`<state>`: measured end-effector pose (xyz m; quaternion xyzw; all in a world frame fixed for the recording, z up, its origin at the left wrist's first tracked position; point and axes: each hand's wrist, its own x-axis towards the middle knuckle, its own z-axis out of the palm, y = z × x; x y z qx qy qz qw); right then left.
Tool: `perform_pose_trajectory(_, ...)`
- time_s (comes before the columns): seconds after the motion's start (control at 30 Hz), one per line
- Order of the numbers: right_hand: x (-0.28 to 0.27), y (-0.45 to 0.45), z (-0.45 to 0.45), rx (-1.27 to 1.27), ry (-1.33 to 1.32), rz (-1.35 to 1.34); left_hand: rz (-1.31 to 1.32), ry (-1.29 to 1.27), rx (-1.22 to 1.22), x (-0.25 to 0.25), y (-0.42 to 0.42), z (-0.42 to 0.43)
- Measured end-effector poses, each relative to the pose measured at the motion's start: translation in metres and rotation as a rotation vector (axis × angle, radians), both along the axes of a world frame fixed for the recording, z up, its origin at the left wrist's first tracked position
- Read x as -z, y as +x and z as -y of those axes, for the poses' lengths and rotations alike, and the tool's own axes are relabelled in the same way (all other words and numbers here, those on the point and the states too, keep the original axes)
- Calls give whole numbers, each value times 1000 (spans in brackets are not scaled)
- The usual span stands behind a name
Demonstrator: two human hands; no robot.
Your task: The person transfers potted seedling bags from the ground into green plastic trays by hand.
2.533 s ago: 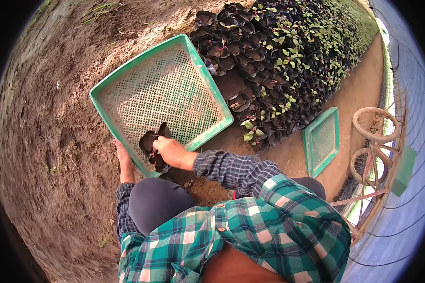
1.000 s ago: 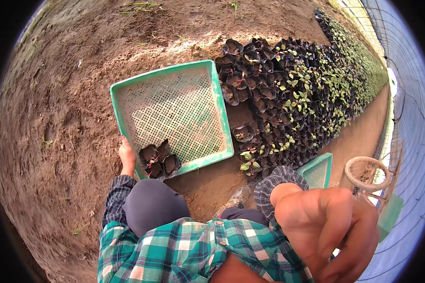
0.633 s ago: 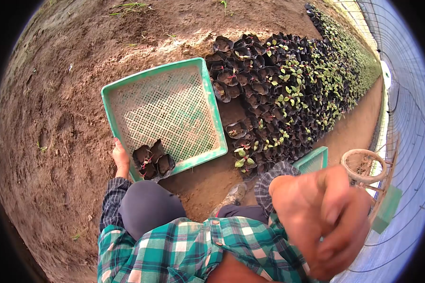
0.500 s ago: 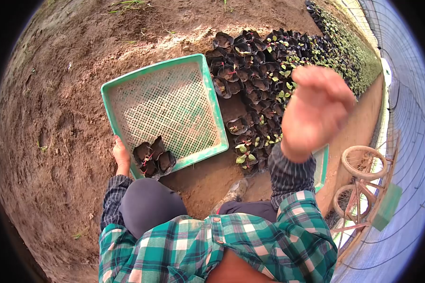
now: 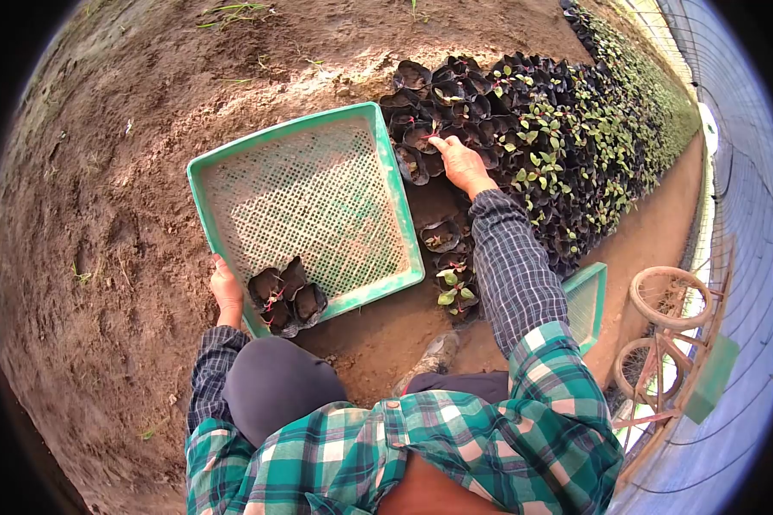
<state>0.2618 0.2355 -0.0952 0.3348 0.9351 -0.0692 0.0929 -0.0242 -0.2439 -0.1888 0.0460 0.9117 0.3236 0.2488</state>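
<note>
"Clamped on the left rim of the green tray (image 5: 395, 189), that's my left hand (image 5: 227, 293), thumb along the edge."

"And the right?"

"Arm stretched out, right hand (image 5: 462, 163) with fingertips bunched at a red-stemmed seedling (image 5: 433, 131) in the bed. Honestly can't tell if they've closed on it."

"Tray contents?"

"Few soil-filled black bags (image 5: 307, 302) with reddish sprouts, huddled in the near-left corner."
</note>
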Motion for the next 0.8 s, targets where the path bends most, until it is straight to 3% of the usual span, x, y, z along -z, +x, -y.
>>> perform_pose_trajectory(0.17, 16, 1, 0, -4, 49, -13, 1, 14, -2, 6, -1, 3)
perform_pose_trajectory(0.33, 34, 5, -4, 166, -21, -310, 30, 57, -23, 7, 0, 3)
perform_pose_trajectory(0.5, 36, 9, -18, 204, -62, -428, -25, 1, 25, 15, -3, 3)
perform_pose_trajectory(0.8, -37, -55, 22, 81, 48, -524, -6, -25, 14, 7, 0, 0)
